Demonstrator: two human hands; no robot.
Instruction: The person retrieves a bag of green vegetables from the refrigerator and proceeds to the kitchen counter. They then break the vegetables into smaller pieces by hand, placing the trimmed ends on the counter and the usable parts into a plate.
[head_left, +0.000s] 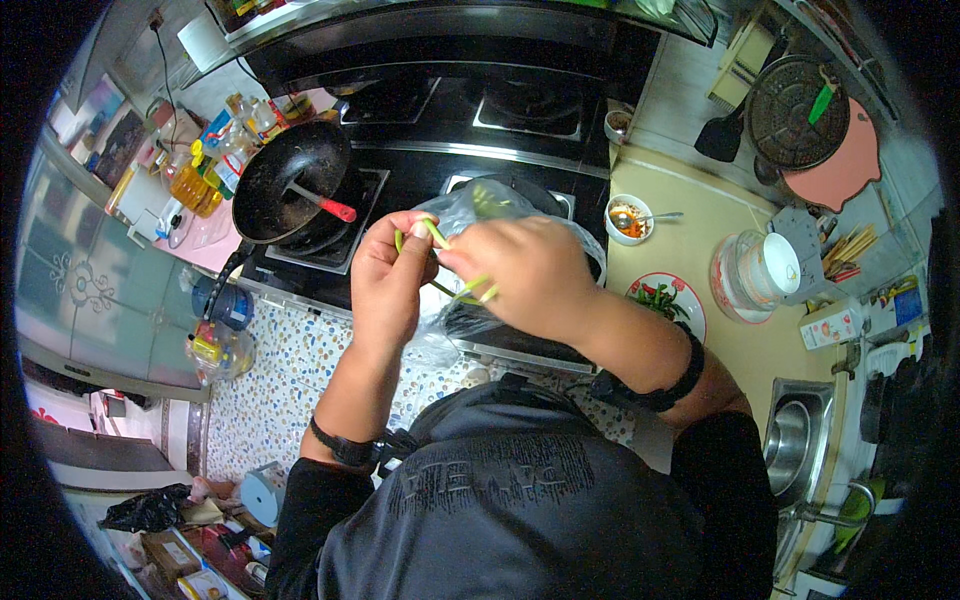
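Note:
My left hand (390, 270) pinches a thin green vegetable stem (435, 234) between thumb and fingers, in front of the cooktop. Close beside it, my right hand (529, 274) is blurred by motion; its fingers grip the stem's other end, and more green pieces (476, 289) stick out below its palm. Under both hands a clear plastic bag (446, 206) lies open over the right burner, partly hidden by my right hand. Some green pieces (489, 201) show inside it.
A black wok (262, 180) with a red-handled utensil (336, 208) rests on the left burner. Rightward on the counter are a small bowl (628, 238) with a spoon, a plate (699, 307) of green and red peppers, and stacked bowls (780, 262). Oil bottles (195, 191) stand left.

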